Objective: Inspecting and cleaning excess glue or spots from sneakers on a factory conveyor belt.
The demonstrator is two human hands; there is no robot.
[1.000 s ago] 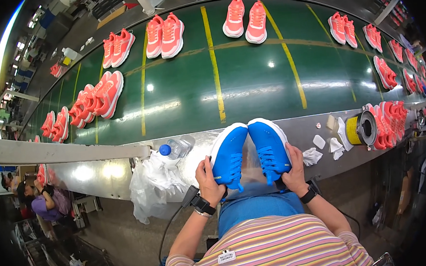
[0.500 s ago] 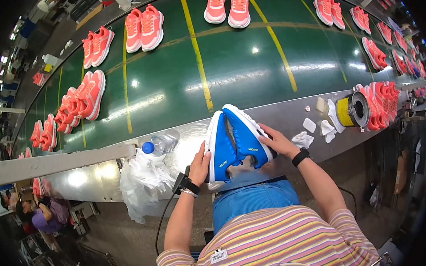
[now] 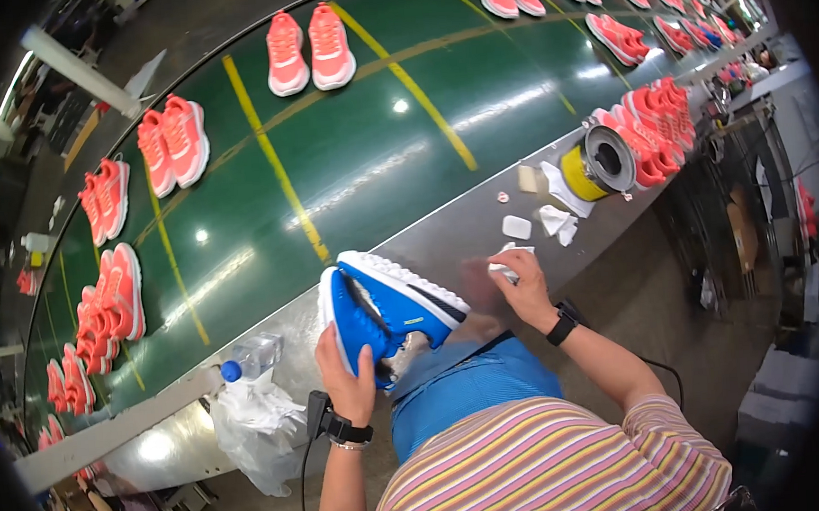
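Note:
Two blue sneakers with white soles are on the metal ledge in front of me. My left hand (image 3: 345, 379) is closed around the heel end of the left blue sneaker (image 3: 350, 321), its thumb on the inner side. The right blue sneaker (image 3: 395, 294) leans against its mate, its white sole facing outward, and neither hand holds it. Away to the right, my right hand (image 3: 528, 293) pinches a white cloth (image 3: 509, 262) just above the ledge. Its fingers partly hide the cloth.
A green conveyor (image 3: 327, 157) with yellow lines carries pairs of coral sneakers (image 3: 308, 52). On the ledge at right stand a yellow-banded can (image 3: 586, 175), white scraps (image 3: 556, 221) and more coral sneakers (image 3: 643, 135). At left are a blue-capped bottle (image 3: 255, 355), a plastic bag (image 3: 255, 428) and a pale bar (image 3: 123, 432).
My right hand has let go of the right sneaker, moved right and taken the white cloth. That sneaker now tilts toward the left one. The view has turned to the right.

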